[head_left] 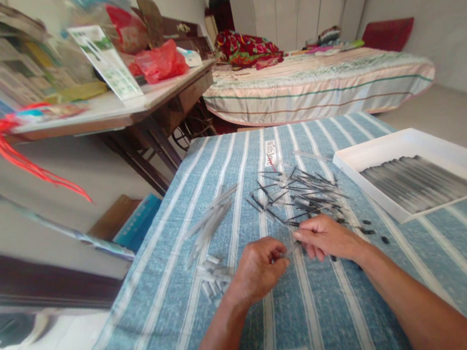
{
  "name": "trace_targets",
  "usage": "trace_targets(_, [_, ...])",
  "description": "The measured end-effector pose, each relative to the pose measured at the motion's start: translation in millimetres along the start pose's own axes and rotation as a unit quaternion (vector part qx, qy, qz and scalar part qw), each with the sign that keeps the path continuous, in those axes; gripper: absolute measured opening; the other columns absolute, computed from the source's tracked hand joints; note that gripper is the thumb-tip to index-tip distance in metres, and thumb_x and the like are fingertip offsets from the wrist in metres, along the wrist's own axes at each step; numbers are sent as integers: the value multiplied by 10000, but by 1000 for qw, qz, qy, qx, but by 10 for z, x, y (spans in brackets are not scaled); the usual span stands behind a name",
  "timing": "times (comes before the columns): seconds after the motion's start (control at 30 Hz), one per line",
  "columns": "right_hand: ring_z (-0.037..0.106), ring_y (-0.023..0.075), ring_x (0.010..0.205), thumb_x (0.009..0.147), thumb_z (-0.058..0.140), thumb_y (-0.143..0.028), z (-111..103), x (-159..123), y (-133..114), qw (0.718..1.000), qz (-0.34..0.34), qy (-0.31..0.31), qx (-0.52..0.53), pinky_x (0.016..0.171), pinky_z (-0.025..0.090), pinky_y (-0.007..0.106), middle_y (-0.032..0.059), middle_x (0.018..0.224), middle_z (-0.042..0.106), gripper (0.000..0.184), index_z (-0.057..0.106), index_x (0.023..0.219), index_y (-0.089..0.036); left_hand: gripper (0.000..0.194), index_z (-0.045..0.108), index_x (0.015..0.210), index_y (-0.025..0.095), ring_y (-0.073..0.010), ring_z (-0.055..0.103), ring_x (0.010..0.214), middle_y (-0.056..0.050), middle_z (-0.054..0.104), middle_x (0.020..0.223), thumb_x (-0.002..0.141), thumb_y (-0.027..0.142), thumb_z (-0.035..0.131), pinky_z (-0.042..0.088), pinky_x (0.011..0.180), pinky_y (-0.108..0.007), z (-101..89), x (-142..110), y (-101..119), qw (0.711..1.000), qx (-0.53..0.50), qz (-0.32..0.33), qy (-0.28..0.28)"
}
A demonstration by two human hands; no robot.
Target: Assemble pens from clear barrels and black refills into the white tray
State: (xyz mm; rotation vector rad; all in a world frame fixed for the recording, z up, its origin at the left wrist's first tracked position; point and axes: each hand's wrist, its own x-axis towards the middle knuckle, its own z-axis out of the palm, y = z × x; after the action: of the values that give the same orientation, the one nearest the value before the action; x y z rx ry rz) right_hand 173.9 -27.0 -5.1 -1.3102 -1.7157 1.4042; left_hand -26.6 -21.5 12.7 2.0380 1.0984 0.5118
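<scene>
My left hand point(262, 268) is closed, its fingertips pinching one end of a clear pen barrel point(291, 249). The barrel's other end reaches my right hand point(325, 237), whose thumb and fingers are pressed together; what they grip is hidden. Just beyond my hands lies a loose pile of dark, thin pen refills point(307, 190). Clear pen barrels point(214, 219) are bunched to the left of it. Short translucent pen caps point(213, 277) lie close to my left forearm. Several small black plugs point(367, 230) are scattered right of my right hand.
At the right stands a shallow white box point(445, 144) with a row of dark pens point(416, 181) inside. A striped blue cloth point(153, 341) covers the table. Behind it are a side table point(158, 92) bearing bags and a card, and a bed point(316, 82).
</scene>
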Motion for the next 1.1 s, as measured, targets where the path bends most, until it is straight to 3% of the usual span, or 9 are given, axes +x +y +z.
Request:
trace_targets(0.17, [514,73,388,785,564,-411,2,-6,-3,1000,-9,-8,27,378,376,162,-30,524,588,257,538,730,-161,72,609,712,152,-95,480,588,35,524,616,659,129,566,353,550,-189,10,-3,-17,1000,13,9,-3])
trace_targets(0.33, [474,57,351,844,470,-436,-7,-8,4,1000,-3,2,11,356,340,153,-20,473,562,366,498,610,-156,66,595,699,150,-93,480,587,35,524,619,661,112,556,351,554,-189,13,-1,-13,999,32,18,-4])
trace_targets(0.47, [499,64,377,790,564,-381,-7,-3,11,999,-4,-8,38,369,366,153,-31,514,582,238,525,719,-157,66,590,714,150,-97,489,597,30,531,633,669,117,555,354,563,-193,10,-4,2,999,39,23,-5])
trace_targets(0.57, [481,58,356,793,553,-355,14,8,14,999,6,-7,40,352,344,147,-40,483,563,240,493,664,-162,68,584,702,150,-100,492,602,27,531,635,667,103,548,351,568,-195,16,-6,20,998,57,25,-4])
trace_targets(0.9, [459,60,312,803,522,-443,58,41,80,997,37,8,67,313,300,145,-47,445,556,313,471,653,-173,80,581,740,160,-122,513,658,-1,536,689,742,134,506,352,599,-214,66,-18,24,985,156,63,49])
trace_targets(1.1, [486,66,333,799,508,-498,77,53,73,994,17,34,99,318,315,149,-40,482,579,344,503,712,-165,60,573,729,165,-114,523,645,-5,560,703,740,162,514,373,596,-207,69,-9,12,987,130,44,82])
